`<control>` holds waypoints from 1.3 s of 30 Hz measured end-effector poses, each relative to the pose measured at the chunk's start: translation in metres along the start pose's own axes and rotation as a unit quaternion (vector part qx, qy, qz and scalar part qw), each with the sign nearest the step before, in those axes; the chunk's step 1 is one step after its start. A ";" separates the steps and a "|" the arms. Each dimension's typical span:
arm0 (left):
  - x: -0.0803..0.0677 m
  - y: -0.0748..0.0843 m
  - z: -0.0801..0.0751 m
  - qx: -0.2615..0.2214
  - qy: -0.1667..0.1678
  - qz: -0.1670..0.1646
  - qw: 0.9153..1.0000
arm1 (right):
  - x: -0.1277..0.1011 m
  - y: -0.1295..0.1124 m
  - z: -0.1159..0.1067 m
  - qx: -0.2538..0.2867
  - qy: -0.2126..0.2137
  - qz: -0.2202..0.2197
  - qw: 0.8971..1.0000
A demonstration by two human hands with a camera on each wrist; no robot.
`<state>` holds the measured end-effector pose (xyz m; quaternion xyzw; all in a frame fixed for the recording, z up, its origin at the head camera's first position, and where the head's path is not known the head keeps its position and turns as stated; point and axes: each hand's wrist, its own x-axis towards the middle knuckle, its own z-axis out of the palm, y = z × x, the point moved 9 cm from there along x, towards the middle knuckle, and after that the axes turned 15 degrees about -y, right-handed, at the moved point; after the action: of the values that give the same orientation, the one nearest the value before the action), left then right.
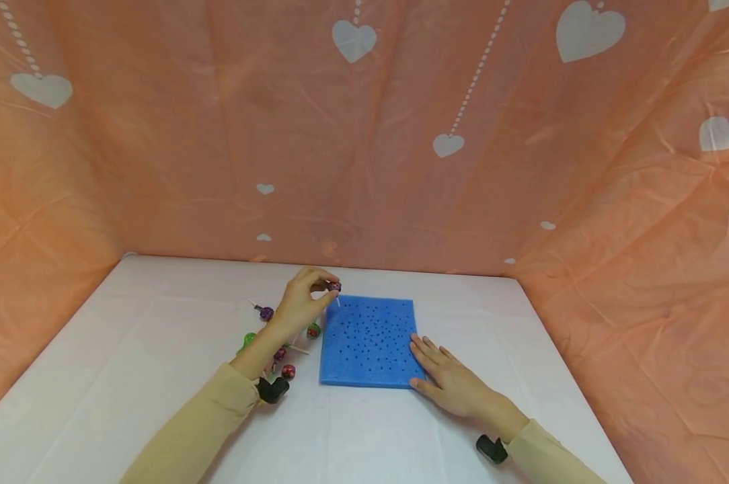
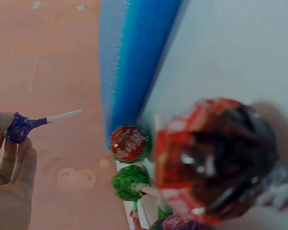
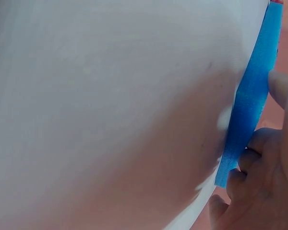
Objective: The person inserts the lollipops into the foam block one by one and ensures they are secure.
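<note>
While the left hand (image 1: pixel 304 299) is raised: its thumb and fingers pinch one purple lollipop (image 2: pixel 19 128) by the wrapped candy, the other fingers bent loosely.
White stick (image 2: pixel 65 115): it points downward from this hand, near the far left corner of the board; whether they touch, I cannot tell.
Blue board (image 1: pixel 370 375): lying flat between the two hands, with many dark dots on its top.
Right hand (image 1: pixel 452 386): rather open, fingers almost straight, gripping nothing; fingertips and thumb touch the right side of the board.
Other lollipops: a purple one (image 1: pixel 267 314) to the left of the left hand; a red-and-green one (image 1: pixel 313 330) nearer than its fingers, beside the board; a red one (image 1: pixel 288 372) by its wrist.
White table (image 1: pixel 364 437): under both hands.
Orange cloth (image 1: pixel 364 168): behind, beyond both hands, with pale hearts.
</note>
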<state>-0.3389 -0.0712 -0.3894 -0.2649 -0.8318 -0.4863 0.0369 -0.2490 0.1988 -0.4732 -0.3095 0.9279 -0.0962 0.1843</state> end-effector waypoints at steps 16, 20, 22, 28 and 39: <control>0.006 -0.011 0.016 0.021 -0.033 0.000 0.999 | 0.002 -0.001 0.000 0.011 -0.004 -0.002 1.000; 0.007 -0.013 0.018 0.026 -0.041 -0.005 0.999 | 0.001 0.000 0.000 0.009 -0.005 0.000 1.000; 0.008 -0.014 0.019 0.025 -0.045 -0.008 0.999 | 0.001 0.000 0.001 0.010 -0.004 0.000 1.000; 0.010 -0.016 0.021 0.018 -0.057 -0.008 0.998 | 0.000 0.001 0.000 0.012 -0.001 0.002 1.000; 0.011 -0.015 0.023 0.050 -0.060 0.000 0.997 | 0.000 0.003 0.001 0.014 -0.002 0.002 1.000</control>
<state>-0.3509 -0.0535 -0.4097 -0.2914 -0.8556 -0.4277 0.0001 -0.2503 0.2013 -0.4750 -0.3055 0.9265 -0.1086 0.1908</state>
